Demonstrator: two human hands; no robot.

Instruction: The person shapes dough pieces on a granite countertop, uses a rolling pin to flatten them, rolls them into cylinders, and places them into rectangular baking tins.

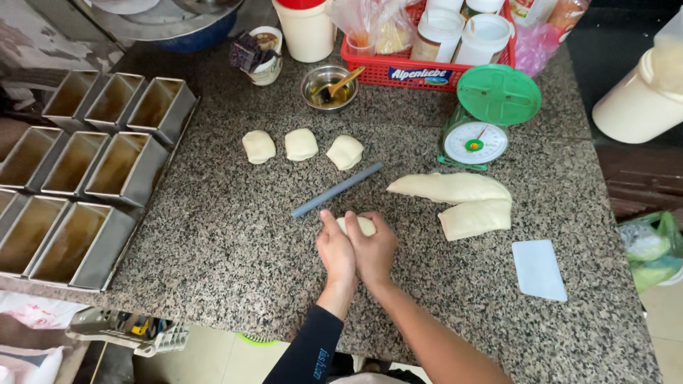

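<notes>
Four small dough pieces [302, 144], two large slabs [451, 188], nine loaf tins [128, 169].

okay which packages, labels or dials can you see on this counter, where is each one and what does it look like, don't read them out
Blue-and-white rectangular label: front of the red plastic basket, counter's far edge.
White round dial with red pointer: face of the green kitchen scale, right of centre.
White lidded plastic jars: inside the basket.
Clear plastic bag: basket's left end.

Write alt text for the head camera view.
Left hand and right hand cup a small pale dough piece on a speckled granite counter, beside a grey rolling rod, three shaped dough pieces and empty metal loaf tins.
</notes>
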